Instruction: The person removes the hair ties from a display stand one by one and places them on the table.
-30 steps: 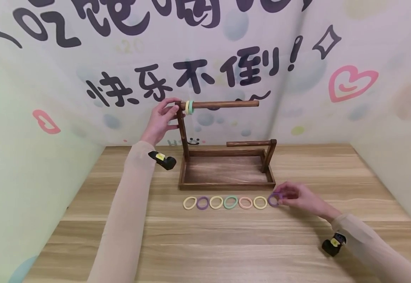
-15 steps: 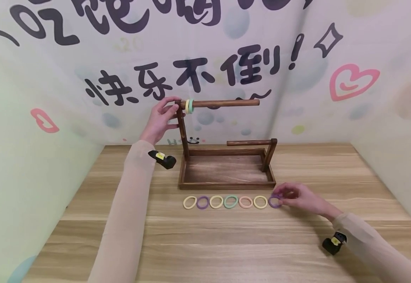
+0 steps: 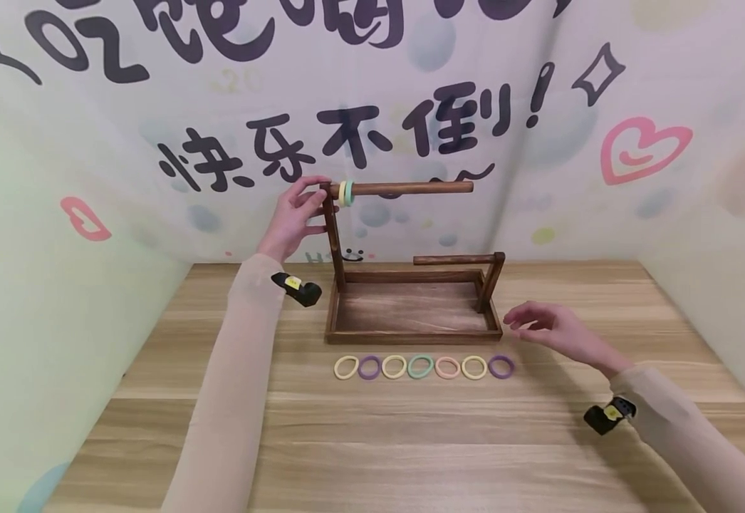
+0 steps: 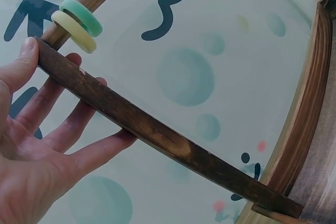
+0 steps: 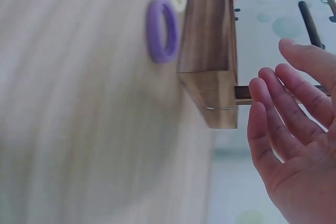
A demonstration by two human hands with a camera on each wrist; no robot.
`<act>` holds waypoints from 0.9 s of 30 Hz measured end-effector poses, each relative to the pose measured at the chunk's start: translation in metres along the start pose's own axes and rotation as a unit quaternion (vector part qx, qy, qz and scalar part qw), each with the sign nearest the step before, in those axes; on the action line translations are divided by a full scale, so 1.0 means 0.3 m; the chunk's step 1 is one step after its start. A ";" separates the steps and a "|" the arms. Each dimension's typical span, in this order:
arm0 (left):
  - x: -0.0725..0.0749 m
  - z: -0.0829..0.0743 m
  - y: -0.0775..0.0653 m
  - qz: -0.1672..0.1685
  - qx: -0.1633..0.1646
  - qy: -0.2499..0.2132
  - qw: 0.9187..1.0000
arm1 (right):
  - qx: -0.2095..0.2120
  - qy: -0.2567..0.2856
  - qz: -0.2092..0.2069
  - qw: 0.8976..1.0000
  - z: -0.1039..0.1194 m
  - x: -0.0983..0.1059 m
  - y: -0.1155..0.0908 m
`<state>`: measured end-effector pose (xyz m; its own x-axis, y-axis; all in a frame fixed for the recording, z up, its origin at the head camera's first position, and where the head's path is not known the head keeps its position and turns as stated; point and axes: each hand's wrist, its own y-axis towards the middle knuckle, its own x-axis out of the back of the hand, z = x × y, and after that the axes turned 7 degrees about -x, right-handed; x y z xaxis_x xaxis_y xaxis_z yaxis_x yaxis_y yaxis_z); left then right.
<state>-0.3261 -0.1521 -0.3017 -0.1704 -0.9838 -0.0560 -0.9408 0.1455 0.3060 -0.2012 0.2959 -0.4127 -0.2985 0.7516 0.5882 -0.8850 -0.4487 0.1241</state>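
Note:
At the top of the rack's tall post, my left hand [image 3: 292,219] grips the dark wooden rack [image 3: 332,242], its thumb on the near side and fingertips behind. A yellow ring [image 4: 73,31] and a green ring [image 4: 81,17] hang on the upper bar close to that hand. My right hand [image 3: 555,329] hovers over the table just right of the rack's tray, fingers loosely bent, holding nothing. Below it lies a purple ring [image 3: 501,367], the rightmost of a row of soft-looking rings; the right wrist view shows this purple ring [image 5: 163,31] flat on the wood.
The row in front of the tray [image 3: 414,336] also has a pink ring [image 3: 447,368], a green ring [image 3: 420,367], another purple ring [image 3: 369,368] and several yellow ones. A shorter bar [image 3: 456,260] stands on the tray's right. A printed cloth [image 3: 251,92] hangs behind.
My right hand has let go of the purple ring, now lying at the row's right end, and has lifted up and slightly right. The left hand stays on the post.

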 end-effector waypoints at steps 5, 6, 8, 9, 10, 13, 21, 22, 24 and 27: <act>0.001 -0.001 -0.001 0.002 0.005 0.003 1.000 | -0.021 0.006 -0.009 1.000 0.027 0.020 0.029; 0.001 0.000 -0.001 0.002 0.006 0.004 1.000 | -0.025 0.007 -0.014 1.000 0.030 0.023 0.035; 0.003 0.000 0.000 0.004 0.008 0.004 1.000 | -0.027 0.009 -0.020 0.999 0.037 0.030 0.047; 0.003 0.001 0.001 0.004 0.008 0.005 1.000 | -0.028 0.011 -0.023 0.999 0.041 0.033 0.053; 0.003 0.002 0.002 0.003 0.008 0.004 1.000 | -0.028 0.012 -0.026 0.999 0.045 0.037 0.060; 0.005 0.003 0.005 0.003 0.004 0.007 1.000 | -0.032 0.017 -0.034 0.999 0.059 0.047 0.077; 0.013 0.002 0.006 0.006 0.009 0.008 1.000 | -0.020 0.025 -0.048 0.998 0.111 0.065 0.128; 0.014 0.001 0.006 0.006 0.010 0.007 1.000 | -0.018 0.025 -0.048 0.998 0.118 0.067 0.134; 0.014 -0.001 0.005 0.007 0.011 0.007 1.000 | -0.020 0.025 -0.047 0.998 0.134 0.070 0.144; 0.013 -0.003 0.003 0.011 0.009 0.008 1.000 | -0.022 0.022 -0.043 0.999 0.157 0.076 0.157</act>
<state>-0.3272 -0.1558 -0.3007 -0.1866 -0.9819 -0.0332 -0.9421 0.1692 0.2896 -0.2329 0.2691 -0.3558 -0.2350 0.8073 0.5413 -0.9225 -0.3608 0.1375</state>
